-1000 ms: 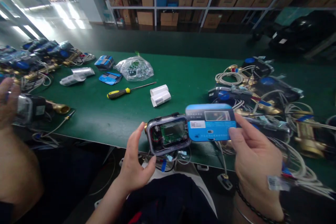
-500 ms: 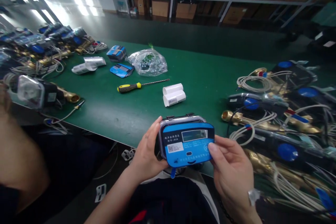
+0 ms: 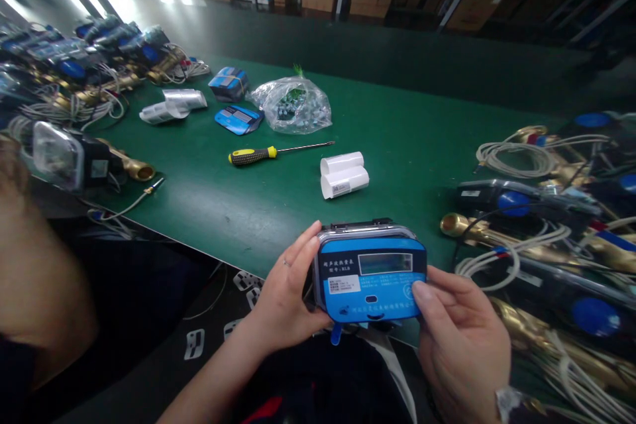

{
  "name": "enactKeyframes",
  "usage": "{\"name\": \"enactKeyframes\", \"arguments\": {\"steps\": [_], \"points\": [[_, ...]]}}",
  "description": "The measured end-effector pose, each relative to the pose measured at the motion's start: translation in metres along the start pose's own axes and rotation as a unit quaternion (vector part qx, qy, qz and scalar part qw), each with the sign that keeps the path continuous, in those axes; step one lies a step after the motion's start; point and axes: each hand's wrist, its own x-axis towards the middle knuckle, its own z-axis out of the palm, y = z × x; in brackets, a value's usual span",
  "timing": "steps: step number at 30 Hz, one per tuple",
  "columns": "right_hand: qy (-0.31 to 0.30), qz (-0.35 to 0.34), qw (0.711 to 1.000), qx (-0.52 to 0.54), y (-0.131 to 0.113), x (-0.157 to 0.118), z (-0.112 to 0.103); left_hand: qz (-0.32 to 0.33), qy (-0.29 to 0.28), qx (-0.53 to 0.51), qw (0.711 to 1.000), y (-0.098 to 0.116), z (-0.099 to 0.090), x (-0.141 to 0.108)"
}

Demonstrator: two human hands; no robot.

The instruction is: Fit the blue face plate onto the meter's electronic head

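My left hand (image 3: 291, 288) is closed around the left side of a heat meter's housing (image 3: 325, 236), which has a clear rim and black hinges at its top. In front of it lies a blue and black faceplate (image 3: 387, 295) with a display window, a white label and printed text. My right hand (image 3: 457, 324) pinches the faceplate's right edge, thumb on its front. A small blue tab (image 3: 336, 333) hangs below the plate. Most of the housing behind is hidden, so I cannot tell whether the plate touches it all round.
On the green table (image 3: 392, 126) lie a yellow-black screwdriver (image 3: 253, 156), white label rolls (image 3: 345, 175), a plastic bag (image 3: 298, 106) and banded faceplates (image 3: 228, 84). Several brass-piped meters (image 3: 517, 205) crowd the right; more stand left. Another person's arm (image 3: 40, 265) is at left.
The view has shifted, so the table's things appear farther right. Both hands keep their hold, and the faceplate sits more level and squarer over the housing.
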Motion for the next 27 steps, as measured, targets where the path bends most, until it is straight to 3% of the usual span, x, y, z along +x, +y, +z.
{"name": "enactKeyframes", "arguments": {"steps": [4,10,19,27], "points": [[-0.001,-0.009,1.000,-0.007,0.004,0.001,-0.002,0.025,0.006,0.015,1.000,0.001,-0.002,0.001],[-0.001,-0.026,1.000,-0.015,0.007,0.000,-0.002,0.010,-0.042,0.106,0.993,0.012,-0.010,0.005],[-0.021,-0.157,0.984,-0.084,-0.001,-0.001,0.008,0.010,-0.035,0.221,0.975,0.021,-0.014,0.005],[-0.035,-0.146,0.987,-0.062,0.001,0.001,0.009,0.020,-0.035,0.233,0.972,0.019,-0.016,0.008]]}}
